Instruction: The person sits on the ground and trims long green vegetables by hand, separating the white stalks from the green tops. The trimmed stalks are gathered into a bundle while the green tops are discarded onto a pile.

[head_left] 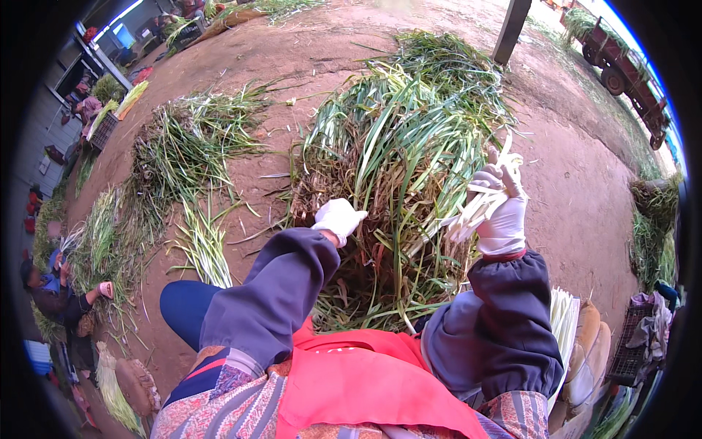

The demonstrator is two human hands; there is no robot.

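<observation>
In front of me rises a big heap of long green leaves (395,139), chive-like, with brown, withered ones mixed in along its near side. My right hand (504,212), in a white glove, is raised at the heap's right edge. It is closed around a small bunch of pale, whitish stalks (472,216), whose ends stick out to the left and upward. My left hand (339,219), gloved in white too, is at the heap's near left side against the brown leaves. Its fingers look curled together, and whatever may be in them is hidden.
Left of the heap lie another leafy pile (194,143) and a loose pale-stemmed bunch (205,252). Trimmed white stalks (561,322) lie by my right side, near a dark crate (630,340). A person (62,296) works at far left. A post (512,33) and a loaded trailer (621,69) stand beyond.
</observation>
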